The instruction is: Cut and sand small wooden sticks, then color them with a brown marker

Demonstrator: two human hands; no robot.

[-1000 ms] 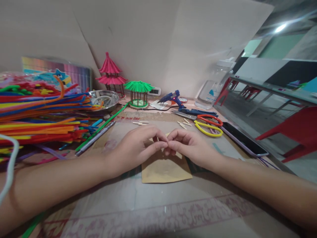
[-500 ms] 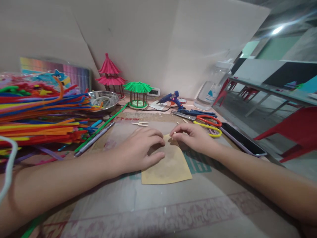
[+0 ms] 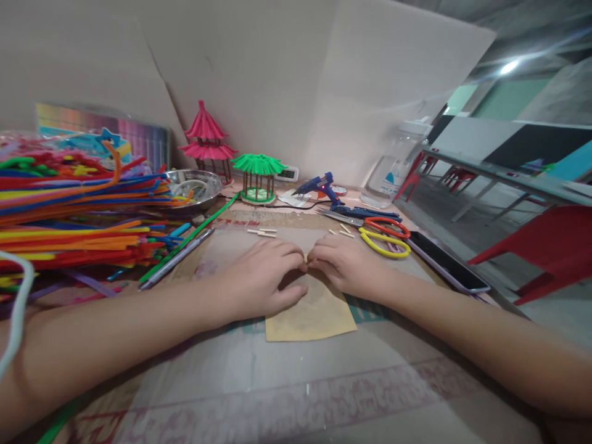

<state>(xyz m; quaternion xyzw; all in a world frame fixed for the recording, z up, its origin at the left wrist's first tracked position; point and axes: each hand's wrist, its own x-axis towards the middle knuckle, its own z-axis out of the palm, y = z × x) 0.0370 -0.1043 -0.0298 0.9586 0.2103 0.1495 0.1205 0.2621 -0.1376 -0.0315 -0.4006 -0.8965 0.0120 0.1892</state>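
My left hand and my right hand rest on a tan piece of paper on the cardboard-covered table. Both hands are curled, and their fingertips meet over the paper's far edge. My right fingers are pinched on a small wooden stick, which is mostly hidden between the hands. My left fingers press together against it; what they hold is hidden. More short wooden sticks lie just beyond the hands.
A pile of coloured pipe cleaners fills the left side, with a pen beside it. Behind are a metal bowl, pink pagoda, green pavilion and glue gun. Scissors and a phone lie on the right.
My right hand drew away with a small stick pinched in its fingers, then came back. The fingertips of both hands now meet again over the paper.
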